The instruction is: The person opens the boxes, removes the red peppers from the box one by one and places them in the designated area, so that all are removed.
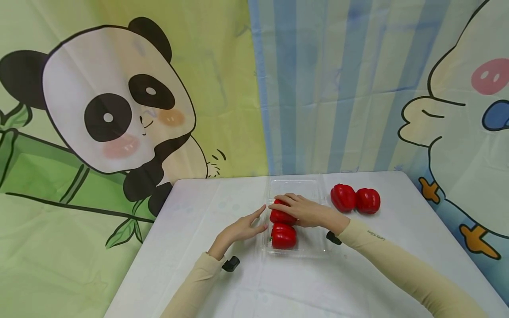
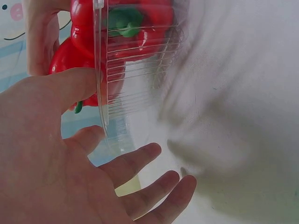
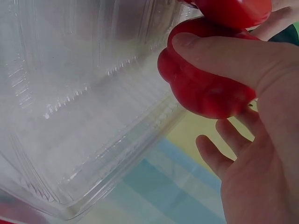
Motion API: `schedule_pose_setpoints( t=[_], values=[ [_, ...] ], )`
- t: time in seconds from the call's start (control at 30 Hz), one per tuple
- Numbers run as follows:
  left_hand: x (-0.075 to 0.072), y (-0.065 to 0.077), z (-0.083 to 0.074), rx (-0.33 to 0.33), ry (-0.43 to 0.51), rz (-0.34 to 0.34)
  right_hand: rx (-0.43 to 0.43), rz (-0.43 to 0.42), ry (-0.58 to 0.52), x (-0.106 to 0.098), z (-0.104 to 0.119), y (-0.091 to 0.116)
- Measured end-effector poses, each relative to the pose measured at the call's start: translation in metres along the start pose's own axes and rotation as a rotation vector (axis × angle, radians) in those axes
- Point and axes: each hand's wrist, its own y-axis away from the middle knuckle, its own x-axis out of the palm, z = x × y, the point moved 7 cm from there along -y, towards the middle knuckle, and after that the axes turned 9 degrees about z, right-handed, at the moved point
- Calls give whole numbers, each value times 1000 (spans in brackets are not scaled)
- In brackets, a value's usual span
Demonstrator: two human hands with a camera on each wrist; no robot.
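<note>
A clear plastic box [image 1: 312,243] holds a red bell pepper [image 1: 284,236] in its near left corner; the green stem shows through the ribbed side in the left wrist view. Just behind that pepper, my right hand [image 1: 304,211] grips another red bell pepper [image 3: 205,95] at the box's left side, thumb across it and fingers round its far side. My left hand [image 1: 242,227] is beside the box's left wall, fingers spread and thumb at the rim [image 2: 99,60]. It holds nothing.
Two more red bell peppers [image 1: 343,197] [image 1: 367,201] lie side by side on the white table [image 1: 222,287], right of the box. A printed curtain [image 1: 222,88] with a panda and stripes hangs behind the table's far edge.
</note>
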Motion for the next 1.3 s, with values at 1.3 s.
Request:
schedule_pose_setpoints(
  t=[1.3],
  values=[
    [0, -1, -1, 25, -11, 0, 50, -51, -201, -21, -9, 31]
  ],
)
